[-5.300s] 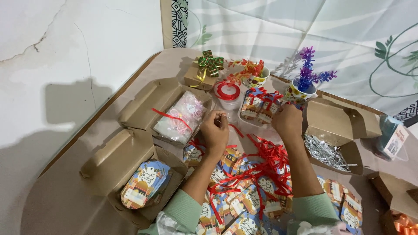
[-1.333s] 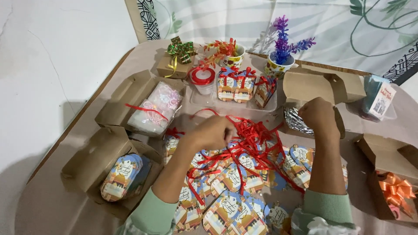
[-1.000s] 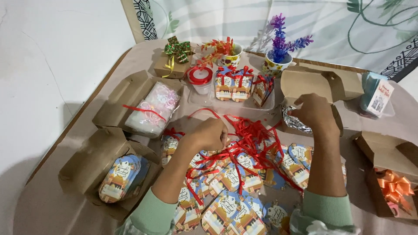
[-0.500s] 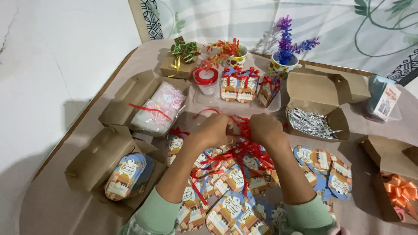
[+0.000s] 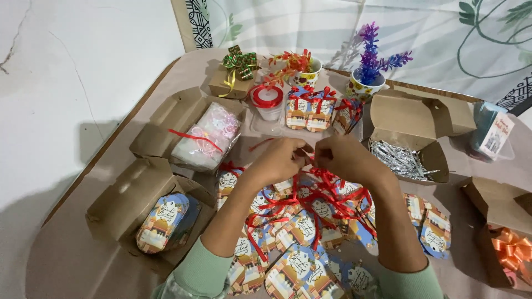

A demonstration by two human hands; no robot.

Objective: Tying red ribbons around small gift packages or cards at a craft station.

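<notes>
A table with a taupe-grey cloth and a wooden edge stands against a white plaster wall showing a hairline crack at upper left. Behind it hangs a pale curtain printed with green leaf patterns. Lighting casts soft shadows leftward.

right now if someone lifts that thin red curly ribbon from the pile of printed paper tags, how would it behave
The thin red ribbon would probably be floppy: it lies in loose loops and curls over the printed paper tags. It looks very light, being a narrow strip. It may snag and drag tags along, since strands cross them and both the left hand and right hand meet among tangled pieces.
</notes>
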